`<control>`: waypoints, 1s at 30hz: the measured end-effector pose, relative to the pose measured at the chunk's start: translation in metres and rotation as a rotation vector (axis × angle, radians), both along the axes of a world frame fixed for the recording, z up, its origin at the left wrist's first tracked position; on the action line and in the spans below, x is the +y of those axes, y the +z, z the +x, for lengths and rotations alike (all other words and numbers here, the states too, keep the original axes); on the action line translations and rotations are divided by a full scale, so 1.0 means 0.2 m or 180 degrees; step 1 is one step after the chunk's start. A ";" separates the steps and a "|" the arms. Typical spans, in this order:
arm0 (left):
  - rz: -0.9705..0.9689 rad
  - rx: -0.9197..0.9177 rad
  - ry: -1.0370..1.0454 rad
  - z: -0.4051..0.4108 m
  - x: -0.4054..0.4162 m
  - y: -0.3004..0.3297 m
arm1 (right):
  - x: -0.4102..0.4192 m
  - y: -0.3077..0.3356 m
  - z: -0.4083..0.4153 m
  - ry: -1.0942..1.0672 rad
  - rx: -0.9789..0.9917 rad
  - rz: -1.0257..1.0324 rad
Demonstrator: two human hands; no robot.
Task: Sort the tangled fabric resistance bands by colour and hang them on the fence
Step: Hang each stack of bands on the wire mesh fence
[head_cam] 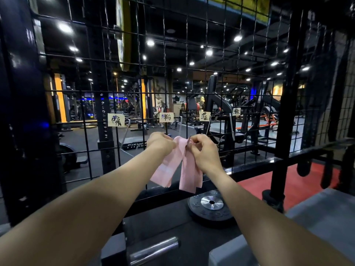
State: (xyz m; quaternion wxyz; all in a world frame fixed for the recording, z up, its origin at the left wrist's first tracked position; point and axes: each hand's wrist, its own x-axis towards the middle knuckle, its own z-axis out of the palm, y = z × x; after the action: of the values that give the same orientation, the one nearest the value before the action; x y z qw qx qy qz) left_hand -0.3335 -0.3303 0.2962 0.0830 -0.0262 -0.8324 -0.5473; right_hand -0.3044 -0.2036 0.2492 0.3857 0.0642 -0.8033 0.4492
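A pink fabric band (176, 167) hangs in folded loops in front of the black wire fence (164, 79). My left hand (160, 142) grips its top from the left and my right hand (204, 150) pinches it from the right, both just below the paper label for pink (166, 117). More paper labels are stuck on the same wire row: one at the left (116, 120), one to the right (204, 115) and one farther right (236, 111). Metal hooks (232, 127) hang from the fence beside the labels.
A black weight plate (210, 206) lies on the dark surface below the band. A chrome bar end (153, 250) sticks out at the bottom. A black post (286, 104) stands at the right, with red flooring (299, 181) behind it. Gym machines show through the fence.
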 end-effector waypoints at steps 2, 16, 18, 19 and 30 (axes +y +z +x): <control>0.0319 -0.0112 -0.0097 -0.01 0.00 -0.02 | 0.00 0.01 0.01 0.0140 0.0000 -0.0180; 0.0613 0.0189 -0.0313 0.00 0.10 -0.18 | 0.02 0.02 0.07 -0.0187 -0.0323 0.0028; 0.0227 0.0505 -0.0048 0.02 0.09 -0.19 | 0.01 0.01 0.08 -0.0187 -0.0341 0.0035; 0.0156 0.0657 0.0022 0.04 0.08 -0.20 | 0.00 0.01 0.08 -0.0185 -0.0342 0.0002; 0.0756 0.0093 -0.1210 0.17 0.05 -0.36 | 0.00 -0.07 0.11 0.0048 -0.0735 -0.0112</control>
State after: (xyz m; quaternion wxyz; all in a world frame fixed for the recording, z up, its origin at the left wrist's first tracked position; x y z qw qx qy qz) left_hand -0.3000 -0.3195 0.2246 -0.0072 -0.1806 -0.7409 -0.6468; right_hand -0.2834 -0.2044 0.2360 0.2883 0.0114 -0.8339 0.4705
